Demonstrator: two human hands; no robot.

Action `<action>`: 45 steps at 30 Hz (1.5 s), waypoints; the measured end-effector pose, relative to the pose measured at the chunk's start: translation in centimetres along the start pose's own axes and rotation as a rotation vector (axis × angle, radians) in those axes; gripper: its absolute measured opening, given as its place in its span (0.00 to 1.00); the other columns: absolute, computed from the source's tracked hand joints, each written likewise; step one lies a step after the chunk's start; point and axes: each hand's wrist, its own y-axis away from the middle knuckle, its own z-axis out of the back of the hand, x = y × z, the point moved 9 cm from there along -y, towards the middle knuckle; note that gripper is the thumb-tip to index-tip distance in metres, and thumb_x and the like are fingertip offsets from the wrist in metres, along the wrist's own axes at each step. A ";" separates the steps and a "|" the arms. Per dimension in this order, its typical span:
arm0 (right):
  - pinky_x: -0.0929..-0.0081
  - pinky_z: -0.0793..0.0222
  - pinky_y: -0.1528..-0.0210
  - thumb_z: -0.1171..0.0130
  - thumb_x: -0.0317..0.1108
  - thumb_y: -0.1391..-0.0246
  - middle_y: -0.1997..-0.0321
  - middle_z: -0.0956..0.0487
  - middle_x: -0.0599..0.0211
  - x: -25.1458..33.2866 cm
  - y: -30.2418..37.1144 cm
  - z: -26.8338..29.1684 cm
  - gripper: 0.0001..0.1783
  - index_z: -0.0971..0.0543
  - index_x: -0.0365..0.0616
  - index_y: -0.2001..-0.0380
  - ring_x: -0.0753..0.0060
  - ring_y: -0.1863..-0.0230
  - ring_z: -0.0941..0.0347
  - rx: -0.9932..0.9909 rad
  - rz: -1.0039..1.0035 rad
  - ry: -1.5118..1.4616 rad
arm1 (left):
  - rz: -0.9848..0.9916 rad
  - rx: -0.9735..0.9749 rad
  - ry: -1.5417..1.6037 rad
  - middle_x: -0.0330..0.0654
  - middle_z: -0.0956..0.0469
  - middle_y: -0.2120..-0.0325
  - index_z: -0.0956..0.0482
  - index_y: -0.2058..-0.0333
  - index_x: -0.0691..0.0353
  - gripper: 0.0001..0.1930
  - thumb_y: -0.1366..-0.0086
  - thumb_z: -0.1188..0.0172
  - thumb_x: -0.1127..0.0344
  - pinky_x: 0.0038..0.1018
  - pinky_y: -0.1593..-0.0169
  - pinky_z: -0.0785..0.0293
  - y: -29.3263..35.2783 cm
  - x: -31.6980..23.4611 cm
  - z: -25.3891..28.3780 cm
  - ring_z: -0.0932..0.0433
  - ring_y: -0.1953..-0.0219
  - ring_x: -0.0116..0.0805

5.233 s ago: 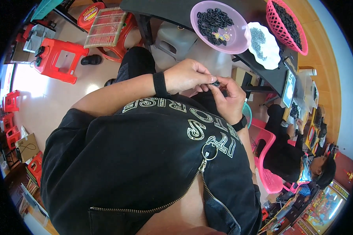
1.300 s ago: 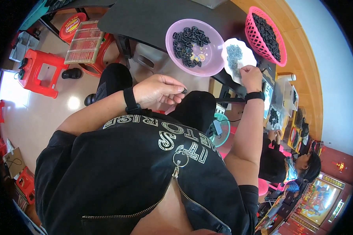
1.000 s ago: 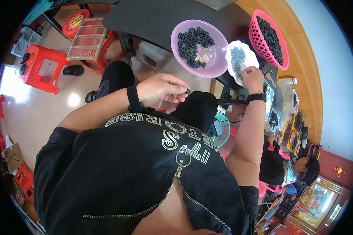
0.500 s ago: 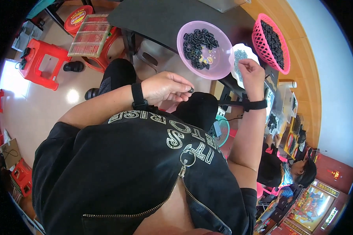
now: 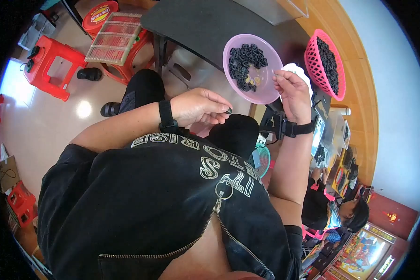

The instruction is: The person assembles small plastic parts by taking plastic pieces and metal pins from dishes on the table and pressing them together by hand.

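Observation:
Near my lap, my left hand (image 5: 199, 108) is closed, with a small black oval part (image 5: 228, 111) pinched between thumb and fingertips. To the right, over the edge of a white dish (image 5: 304, 73), my right hand (image 5: 293, 93) is closed in a pinch. A tiny pale piece shows at its fingertips, too small to name. Just left of that hand is a pink-purple basin (image 5: 267, 89) with many black ring-shaped parts (image 5: 240, 70) in it. Most of the dish and its contents are hidden behind the right hand.
A pink lattice basket (image 5: 312, 60) full of black parts stands right of the dish, near the wall. A dark table (image 5: 196, 23) lies ahead. At left are red stools (image 5: 56, 65) and a bamboo rack (image 5: 115, 39). Another person (image 5: 331, 210) sits at the right.
My right hand has risen from the grey pieces in the white dish and turned, its fingertips now nearer the basin. The left hand keeps its black part. The whole view has shifted slightly.

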 end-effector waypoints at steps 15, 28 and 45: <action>0.83 0.38 0.73 0.40 0.35 0.54 0.78 0.23 0.71 -0.3 1.2 14.1 0.09 0.22 0.40 0.76 0.81 0.77 0.30 -0.421 -0.029 0.585 | 0.011 0.007 -0.024 0.40 0.23 0.69 0.26 0.57 0.66 0.12 0.37 0.48 0.67 0.19 0.62 0.28 0.1 0.1 0.2 0.24 0.68 0.25; 0.65 0.30 0.61 0.47 0.31 0.56 0.72 0.21 0.54 0.7 -1.2 11.5 0.10 0.19 0.42 0.69 0.55 0.68 0.24 -0.369 0.121 1.384 | 0.010 -0.025 -0.029 0.40 0.23 0.69 0.25 0.59 0.64 0.11 0.37 0.48 0.65 0.19 0.63 0.28 0.3 0.1 0.3 0.24 0.68 0.24; 0.65 0.29 0.62 0.41 0.38 0.59 0.73 0.21 0.55 -0.5 -2.6 15.4 0.10 0.18 0.44 0.75 0.56 0.68 0.24 -0.446 -0.041 1.454 | 0.065 -0.029 -0.034 0.41 0.23 0.67 0.27 0.57 0.64 0.11 0.36 0.51 0.68 0.19 0.68 0.27 0.0 0.1 0.9 0.23 0.68 0.26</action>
